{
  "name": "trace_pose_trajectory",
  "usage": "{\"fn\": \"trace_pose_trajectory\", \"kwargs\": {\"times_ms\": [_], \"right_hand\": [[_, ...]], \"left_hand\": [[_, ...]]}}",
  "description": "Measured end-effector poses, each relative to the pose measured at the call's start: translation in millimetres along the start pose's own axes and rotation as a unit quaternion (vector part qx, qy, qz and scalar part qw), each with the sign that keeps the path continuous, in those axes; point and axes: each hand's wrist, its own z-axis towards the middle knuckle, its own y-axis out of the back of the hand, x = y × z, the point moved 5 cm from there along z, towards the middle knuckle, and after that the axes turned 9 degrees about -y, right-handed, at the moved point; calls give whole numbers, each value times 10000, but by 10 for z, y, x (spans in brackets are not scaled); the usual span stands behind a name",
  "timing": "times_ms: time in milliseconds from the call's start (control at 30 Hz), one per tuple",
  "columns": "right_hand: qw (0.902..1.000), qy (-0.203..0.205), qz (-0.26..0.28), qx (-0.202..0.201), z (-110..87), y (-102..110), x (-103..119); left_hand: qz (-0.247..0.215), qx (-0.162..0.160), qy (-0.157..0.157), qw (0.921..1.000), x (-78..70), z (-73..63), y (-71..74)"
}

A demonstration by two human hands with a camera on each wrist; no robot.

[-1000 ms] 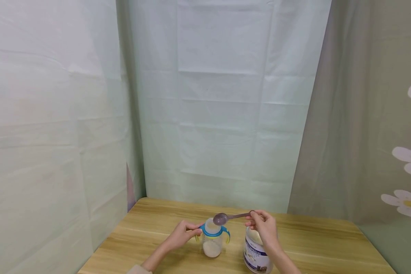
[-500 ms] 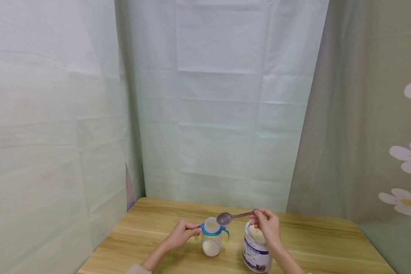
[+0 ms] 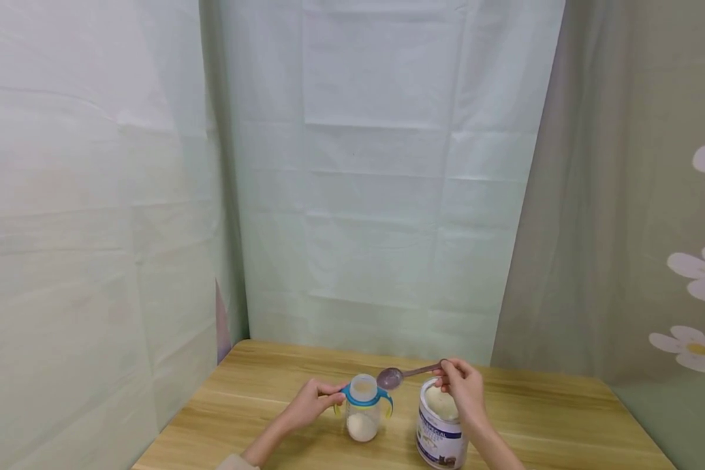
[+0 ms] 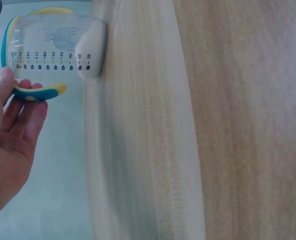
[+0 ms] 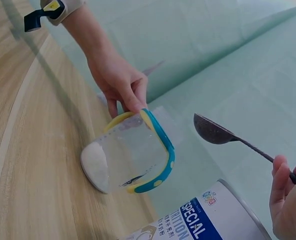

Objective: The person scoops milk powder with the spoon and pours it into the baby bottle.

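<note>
A clear baby bottle (image 3: 362,418) with a blue and yellow two-handled collar stands uncapped on the table, white powder at its bottom. My left hand (image 3: 309,403) pinches the collar's left handle (image 4: 40,93) between thumb and fingers. In my right hand (image 3: 463,390) is the handle end of a dark scoop (image 3: 390,378), its bowl just right of the bottle's mouth and above table height. The bowl looks free of powder apart from some residue. Below the right hand stands an open tin (image 3: 440,437) of pale powder, its rim partly covered by that hand.
The wood-grain table (image 3: 540,418) has its far edge against a hanging pale curtain (image 3: 376,261). More curtains close off both sides, the right one (image 3: 587,261) printed with white flowers. A narrow gap separates bottle and tin.
The scoop has moved right, from over the bottle's mouth to beside it, with my right hand shifting slightly right. My left hand and the bottle stay nearly where they were.
</note>
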Motion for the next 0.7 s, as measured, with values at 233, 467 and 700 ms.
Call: {"fn": "trace_pose_trajectory", "kwargs": {"times_ms": [233,467,700], "right_hand": [[9998,1,178,-9,3,28,-2],[9995,-18,307,-44,12,48,2],[9992,108,342,-184,25,72,20]], "left_hand": [[-42,49,-66,10000,11,-5,-5],[-61,48,74,9999,33,-17,-1],[-17,42,115,9999,55,-17,-5]]}}
